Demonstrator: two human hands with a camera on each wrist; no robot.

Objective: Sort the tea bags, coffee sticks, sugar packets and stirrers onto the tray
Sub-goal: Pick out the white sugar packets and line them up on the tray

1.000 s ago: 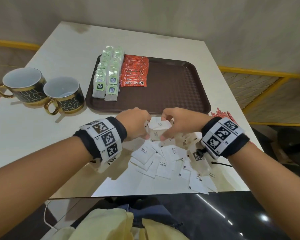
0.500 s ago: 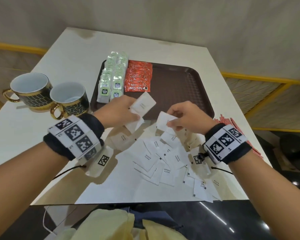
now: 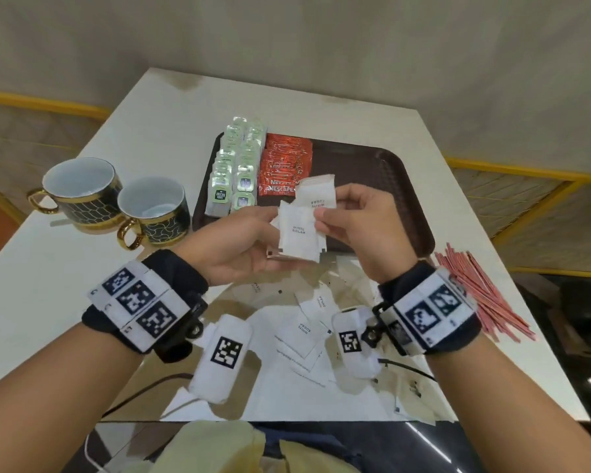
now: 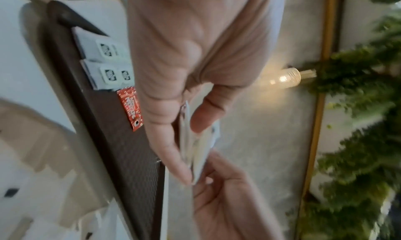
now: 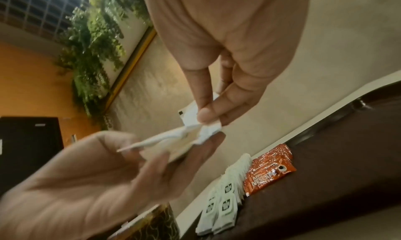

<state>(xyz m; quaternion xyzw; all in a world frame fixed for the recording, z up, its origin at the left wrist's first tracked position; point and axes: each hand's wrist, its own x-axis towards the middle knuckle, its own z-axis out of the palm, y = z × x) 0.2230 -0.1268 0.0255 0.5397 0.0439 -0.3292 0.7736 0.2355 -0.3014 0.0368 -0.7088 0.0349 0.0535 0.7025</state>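
Note:
My left hand [image 3: 253, 240] grips a small stack of white sugar packets [image 3: 299, 233] above the near edge of the brown tray [image 3: 372, 186]; the same stack [image 4: 190, 141] shows edge-on between thumb and fingers. My right hand [image 3: 352, 220] pinches one sugar packet [image 3: 316, 196] against that stack, seen again as a packet [image 5: 208, 129] under its thumb. Rows of tea bags [image 3: 236, 169] and red coffee sticks [image 3: 284, 165] lie on the tray's left side. More sugar packets [image 3: 301, 329] are scattered on the table below my wrists. Red stirrers [image 3: 475, 288] lie at the right.
Two dark, gold-handled cups [image 3: 82, 189] [image 3: 154, 213] stand on the white table [image 3: 151, 131] left of the tray. The table's near edge is just below my wrists. A yellow railing [image 3: 526, 172] runs beyond the table's right side.
Both hands rose from the loose pile on the table with sugar packets. The left hand now holds a stack above the tray's near edge and the right hand has brought a packet to it.

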